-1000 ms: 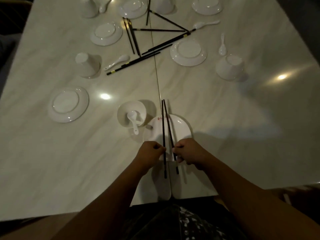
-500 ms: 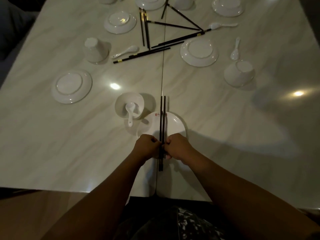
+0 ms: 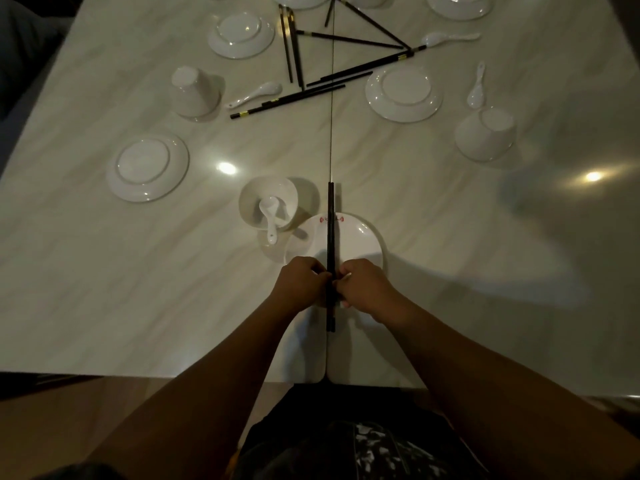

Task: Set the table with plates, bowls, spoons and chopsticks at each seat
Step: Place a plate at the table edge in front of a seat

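A pair of black chopsticks (image 3: 331, 230) lies pressed together, pointing straight away from me across a white plate (image 3: 360, 244) with red marks on its far rim. My left hand (image 3: 300, 285) and my right hand (image 3: 364, 285) pinch the pair from either side near its near end. Just left of the plate stands a white bowl (image 3: 254, 199) with a white spoon (image 3: 269, 211) inside it.
On the marble table (image 3: 104, 271) farther off lie several loose black chopsticks (image 3: 287, 100), upturned plates (image 3: 147, 167) (image 3: 404, 90), upside-down bowls (image 3: 194, 91) (image 3: 485, 133) and white spoons (image 3: 256, 94) (image 3: 476, 88). A seam (image 3: 331, 126) runs down the middle. The near edge is by my lap.
The two chopsticks, apart and slightly splayed a second ago, are now closed into one straight pair over the plate. Both hands came together; the view shifted nearer.
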A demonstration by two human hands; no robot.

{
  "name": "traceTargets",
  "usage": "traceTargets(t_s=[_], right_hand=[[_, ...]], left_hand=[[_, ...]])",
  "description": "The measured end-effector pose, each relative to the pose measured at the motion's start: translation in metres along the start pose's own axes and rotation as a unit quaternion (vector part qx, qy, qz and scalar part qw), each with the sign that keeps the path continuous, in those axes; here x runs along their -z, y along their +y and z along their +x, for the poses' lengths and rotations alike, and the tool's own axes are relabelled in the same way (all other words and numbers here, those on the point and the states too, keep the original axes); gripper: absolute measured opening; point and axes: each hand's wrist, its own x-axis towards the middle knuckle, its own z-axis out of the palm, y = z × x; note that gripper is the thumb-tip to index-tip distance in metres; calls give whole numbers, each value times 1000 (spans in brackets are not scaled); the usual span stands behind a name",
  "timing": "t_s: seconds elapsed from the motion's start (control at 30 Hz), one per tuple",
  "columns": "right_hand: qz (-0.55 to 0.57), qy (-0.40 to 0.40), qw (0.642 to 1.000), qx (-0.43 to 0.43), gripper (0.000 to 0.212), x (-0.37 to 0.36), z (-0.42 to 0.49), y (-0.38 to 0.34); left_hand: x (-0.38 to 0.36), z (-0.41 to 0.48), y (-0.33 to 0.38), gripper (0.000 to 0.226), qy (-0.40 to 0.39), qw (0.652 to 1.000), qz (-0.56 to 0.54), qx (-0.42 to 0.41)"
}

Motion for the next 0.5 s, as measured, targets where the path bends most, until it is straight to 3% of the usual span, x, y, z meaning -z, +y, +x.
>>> traceTargets(t_s=[0.17,0.37,0.5], right_hand=[[17,25,1000,-2,15,-1,-9,0],[69,123,990,-3,28,19,-39,11],[13,181,983,29,32,37,-72,23]], left_hand=[[5,-2,0,29,-14,999,14,-30],[31,-28,7,32,-17,995,-76,-65],[39,-57,10,30,-22,989,-1,-147]])
